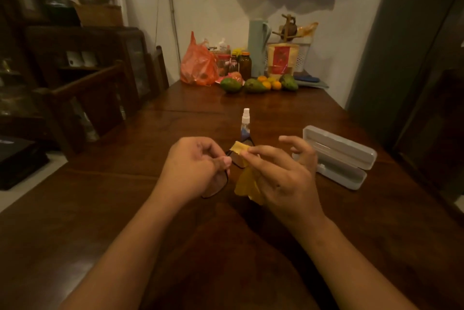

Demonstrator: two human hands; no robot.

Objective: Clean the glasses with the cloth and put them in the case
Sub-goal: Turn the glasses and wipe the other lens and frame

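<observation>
Above the dark wooden table [105, 209], near the middle of the head view, both bare hands work together on a pair of glasses [221, 179]. The left hand [193, 166] is curled closed, thumb and fingers pinching the black frame near its bridge, so the glasses hang in the air clear of the table top; one lens shows below the hand at about 5 o'clock from the knuckles, and the other lens sits between the two hands. The right hand [283, 174] pinches a yellow cloth [247, 181] between thumb and forefinger, folded over the upper edge of that second lens; the remaining fingers are spread loosely open, and the rest of the cloth hangs down below the pinch, in front of the palm.

At 12 o'clock from the hands, just behind the glasses, a small spray bottle [245, 123] with a white nozzle stands upright on the table. At 3 o'clock from the right hand lies the case [339, 156], a pale grey hard shell, lying open with its lid hinged back toward the far side; nothing that I can make out lies inside it.

Far off at 12 o'clock, against the wall, sit an orange plastic bag [198, 63], several jars, green avocados [231, 84] and small oranges. At 10 o'clock stands a wooden chair [100, 93] beside the table edge.
</observation>
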